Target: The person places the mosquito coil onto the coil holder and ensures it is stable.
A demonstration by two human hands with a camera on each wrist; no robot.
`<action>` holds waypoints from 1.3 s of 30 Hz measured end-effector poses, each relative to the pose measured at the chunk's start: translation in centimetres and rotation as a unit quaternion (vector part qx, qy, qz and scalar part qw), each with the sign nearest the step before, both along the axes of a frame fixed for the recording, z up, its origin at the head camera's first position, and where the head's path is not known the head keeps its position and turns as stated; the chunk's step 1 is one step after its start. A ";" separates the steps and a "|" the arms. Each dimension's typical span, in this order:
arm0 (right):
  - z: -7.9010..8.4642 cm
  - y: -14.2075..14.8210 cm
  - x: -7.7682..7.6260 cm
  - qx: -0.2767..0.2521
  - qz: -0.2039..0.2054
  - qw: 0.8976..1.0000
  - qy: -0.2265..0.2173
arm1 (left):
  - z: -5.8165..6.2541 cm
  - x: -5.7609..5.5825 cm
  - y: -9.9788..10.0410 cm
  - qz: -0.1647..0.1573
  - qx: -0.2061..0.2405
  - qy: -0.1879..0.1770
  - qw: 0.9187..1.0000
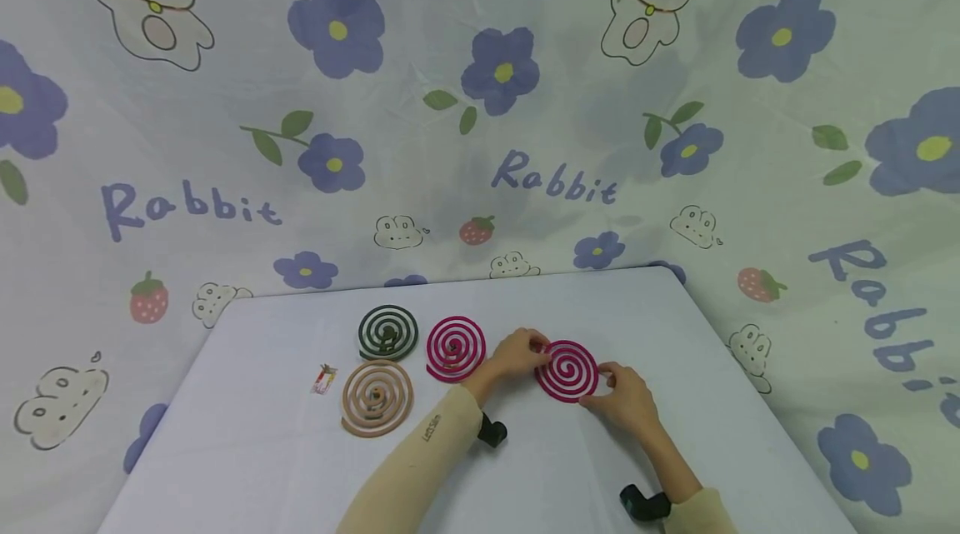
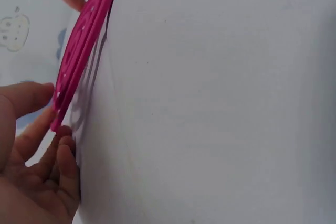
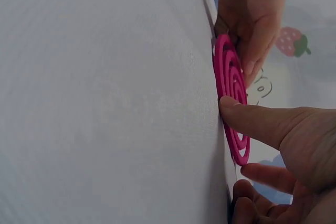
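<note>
Between both hands is a flat magenta mosquito coil (image 1: pixel 567 371). My left hand (image 1: pixel 517 353) pinches its left edge, thumb on one face and index finger on the other in the left wrist view. On the opposite edge, my right hand (image 1: pixel 622 399) holds the coil with thumb and index finger. The left wrist view shows the coil (image 2: pixel 84 51) tilted a little off the white cloth, its shadow beneath. A second magenta coil (image 1: pixel 456 349) lies left of my left hand, with a dark green coil (image 1: pixel 388 332) and a tan coil (image 1: pixel 377 398) beyond it.
A small red-and-white packet (image 1: pixel 324 379) lies left of the tan coil. The table (image 1: pixel 247 451) has a white cover. Behind it hangs a curtain (image 1: pixel 420 134) printed with rabbits and flowers. Black camera mounts (image 1: pixel 645 504) sit at both wrists.
</note>
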State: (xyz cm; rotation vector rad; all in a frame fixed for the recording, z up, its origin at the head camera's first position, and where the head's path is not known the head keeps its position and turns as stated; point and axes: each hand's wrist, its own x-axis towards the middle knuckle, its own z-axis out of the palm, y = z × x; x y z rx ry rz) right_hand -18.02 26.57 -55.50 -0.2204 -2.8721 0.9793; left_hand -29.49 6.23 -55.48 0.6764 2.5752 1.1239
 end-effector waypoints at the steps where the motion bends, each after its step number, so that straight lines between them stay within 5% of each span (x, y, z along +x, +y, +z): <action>1: 0.0 0.0 0.0 -0.001 0.001 1.000 -0.001 | 0.0 0.1 0.0 0.005 0.015 -0.004 1.000; 5: -0.1 0.2 0.0 -0.004 0.002 1.000 -0.004 | 0.0 0.7 0.0 0.026 0.089 -0.048 0.995; 12: -0.4 0.4 -0.1 -0.027 0.013 1.000 0.000 | -0.3 1.5 0.0 0.066 0.187 -0.140 0.970; 17: -0.5 0.2 -0.1 -0.127 0.021 0.992 0.003 | -0.6 1.9 -0.2 0.090 0.229 -0.171 0.954; 21: -0.5 -0.4 -0.2 -0.239 0.023 0.971 -0.010 | -1.1 2.0 -0.5 0.104 0.279 -0.197 0.934; 28: 0.2 -1.8 -0.2 -0.406 0.017 0.913 -0.028 | -1.5 2.7 -1.4 0.109 0.319 -0.234 0.912; 32: 0.8 -2.4 -0.1 -0.431 0.016 0.902 -0.027 | -1.0 3.1 -2.1 0.110 0.314 -0.240 0.912; 39: 1.1 -3.0 -0.1 -0.423 0.010 0.905 -0.036 | 0.7 3.8 -3.0 0.085 0.314 -0.248 0.912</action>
